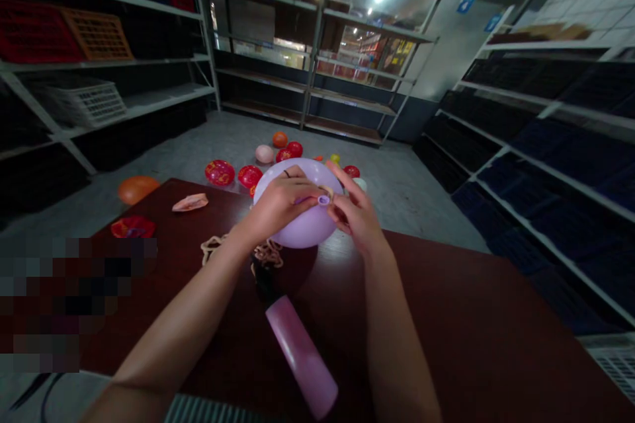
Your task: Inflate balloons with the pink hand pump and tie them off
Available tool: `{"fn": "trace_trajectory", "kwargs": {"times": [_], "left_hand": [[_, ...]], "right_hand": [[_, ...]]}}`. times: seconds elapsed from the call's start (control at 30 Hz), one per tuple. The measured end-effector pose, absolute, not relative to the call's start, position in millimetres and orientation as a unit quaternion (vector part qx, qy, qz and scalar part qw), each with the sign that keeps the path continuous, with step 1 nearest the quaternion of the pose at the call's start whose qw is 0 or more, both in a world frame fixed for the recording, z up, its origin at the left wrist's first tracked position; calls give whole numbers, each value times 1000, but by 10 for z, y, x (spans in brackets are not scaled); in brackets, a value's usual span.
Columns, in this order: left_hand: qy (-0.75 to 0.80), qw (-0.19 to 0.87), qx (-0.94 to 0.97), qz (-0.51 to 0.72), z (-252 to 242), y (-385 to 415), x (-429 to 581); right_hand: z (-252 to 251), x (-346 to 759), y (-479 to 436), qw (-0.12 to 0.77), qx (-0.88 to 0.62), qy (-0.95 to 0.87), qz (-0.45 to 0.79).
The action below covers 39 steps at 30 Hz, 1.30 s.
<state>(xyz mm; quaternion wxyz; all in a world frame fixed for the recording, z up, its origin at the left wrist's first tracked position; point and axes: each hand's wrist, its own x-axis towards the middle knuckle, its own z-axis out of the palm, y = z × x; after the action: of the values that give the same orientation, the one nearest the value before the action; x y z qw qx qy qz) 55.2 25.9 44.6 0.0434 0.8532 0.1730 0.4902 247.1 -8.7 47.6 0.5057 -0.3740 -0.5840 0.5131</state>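
An inflated light purple balloon is between my hands above the far edge of the table, its open neck ring facing me. My left hand pinches the neck from the left, and a dark ring shows on one finger. From the right, my right hand has its thumb and finger pressed together beside the neck, with other fingers raised. A bit of beige cord shows at the neck, partly hidden by fingers. More beige cord lies looped on the table under the balloon and left forearm.
On the dark red table lie a pink cylinder with a black end, a flat peach-coloured piece and a red one. Several balloons rest on the floor beyond. Shelving racks with crates stand around.
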Motion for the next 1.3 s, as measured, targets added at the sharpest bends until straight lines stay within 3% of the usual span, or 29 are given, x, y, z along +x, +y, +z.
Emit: {"fn": "trace_trajectory", "kwargs": {"times": [0.27, 0.47, 0.73, 0.97, 1.1, 1.3], "left_hand": [[145, 120, 857, 480, 453, 285, 450], [205, 238, 763, 565, 392, 418, 387], [334, 321, 595, 656, 324, 403, 563], [278, 575, 425, 642, 372, 311, 636], [244, 626, 385, 633, 357, 240, 737], [243, 614, 379, 648, 350, 243, 799]], "right_hand": [[338, 2463, -3, 520, -388, -627, 431], [417, 2379, -64, 502, -341, -634, 480], [404, 2071, -203, 481, -463, -710, 223], [366, 1909, -235, 441, -495, -748, -29], [282, 1903, -176, 437, -501, -742, -80], [302, 2013, -130, 445, -505, -738, -43]]}}
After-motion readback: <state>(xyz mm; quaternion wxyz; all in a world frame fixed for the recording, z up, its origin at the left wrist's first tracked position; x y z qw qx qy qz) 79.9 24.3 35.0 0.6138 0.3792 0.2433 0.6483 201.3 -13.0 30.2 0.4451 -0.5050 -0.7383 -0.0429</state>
